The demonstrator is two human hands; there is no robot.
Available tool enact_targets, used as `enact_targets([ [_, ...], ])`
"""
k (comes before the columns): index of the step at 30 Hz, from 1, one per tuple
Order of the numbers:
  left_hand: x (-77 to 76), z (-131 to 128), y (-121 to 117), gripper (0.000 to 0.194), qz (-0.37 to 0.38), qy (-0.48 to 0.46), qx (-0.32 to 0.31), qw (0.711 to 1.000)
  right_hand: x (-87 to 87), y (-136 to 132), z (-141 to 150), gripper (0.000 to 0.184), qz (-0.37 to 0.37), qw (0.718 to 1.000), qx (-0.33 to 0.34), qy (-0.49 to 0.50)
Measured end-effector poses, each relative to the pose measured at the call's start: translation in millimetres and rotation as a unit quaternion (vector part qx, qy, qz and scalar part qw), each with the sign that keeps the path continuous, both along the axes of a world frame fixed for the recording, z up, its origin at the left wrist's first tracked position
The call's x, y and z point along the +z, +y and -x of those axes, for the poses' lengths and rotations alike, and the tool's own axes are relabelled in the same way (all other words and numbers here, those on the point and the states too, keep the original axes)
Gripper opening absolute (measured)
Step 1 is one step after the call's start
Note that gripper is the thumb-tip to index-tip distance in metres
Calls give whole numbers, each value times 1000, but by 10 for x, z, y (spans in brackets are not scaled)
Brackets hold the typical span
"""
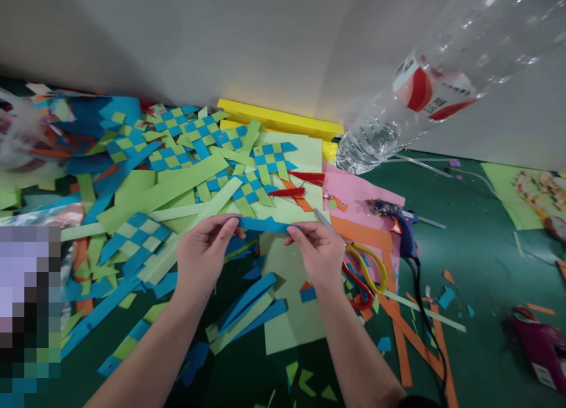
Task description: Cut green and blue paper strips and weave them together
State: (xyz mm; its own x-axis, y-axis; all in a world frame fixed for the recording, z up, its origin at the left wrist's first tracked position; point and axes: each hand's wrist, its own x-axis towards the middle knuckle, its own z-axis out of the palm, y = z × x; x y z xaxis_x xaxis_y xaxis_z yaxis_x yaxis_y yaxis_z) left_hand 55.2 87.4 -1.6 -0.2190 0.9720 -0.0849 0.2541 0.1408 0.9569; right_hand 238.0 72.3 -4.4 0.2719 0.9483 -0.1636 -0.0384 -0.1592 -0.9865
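A blue paper strip [264,224] is stretched level between my two hands, above the table. My left hand [204,243] pinches its left end between thumb and fingers. At the other end, my right hand [319,249] grips it the same way. Just behind the strip lie several woven blue-and-green paper fish, one of them a checkered fish [270,158]. Scissors [370,272] with red and yellow handles lie beside my right hand, their blades partly hidden behind it. Beneath my hands is a pale green sheet [294,313], with folded blue and green strips [247,313] next to it.
A glue gun [404,225] with a black cord rests on pink paper [354,187] at the right. A large plastic bottle [424,95] leans in from the upper right. Yellow folded card [280,119] lies along the wall. Orange strips [400,337] and paper scraps litter the green table [469,219].
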Motion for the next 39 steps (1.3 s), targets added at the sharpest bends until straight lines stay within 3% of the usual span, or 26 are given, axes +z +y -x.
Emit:
enact_targets([
  [12,90,-9,-1,35,-9,131,-11,991,-19,6,20,17,-26,1000,-10,-2],
  [19,17,-26,15,25,-37,35,-15,999,-29,7,19,18,-43,999,-18,-7],
  [31,-13,-16,67,23,-80,9,-6,997,-40,2,47,21,-105,991,-23,-79],
  [39,80,94,92,24,-102,95,-31,990,-63,15,23,26,-145,983,-18,-114],
])
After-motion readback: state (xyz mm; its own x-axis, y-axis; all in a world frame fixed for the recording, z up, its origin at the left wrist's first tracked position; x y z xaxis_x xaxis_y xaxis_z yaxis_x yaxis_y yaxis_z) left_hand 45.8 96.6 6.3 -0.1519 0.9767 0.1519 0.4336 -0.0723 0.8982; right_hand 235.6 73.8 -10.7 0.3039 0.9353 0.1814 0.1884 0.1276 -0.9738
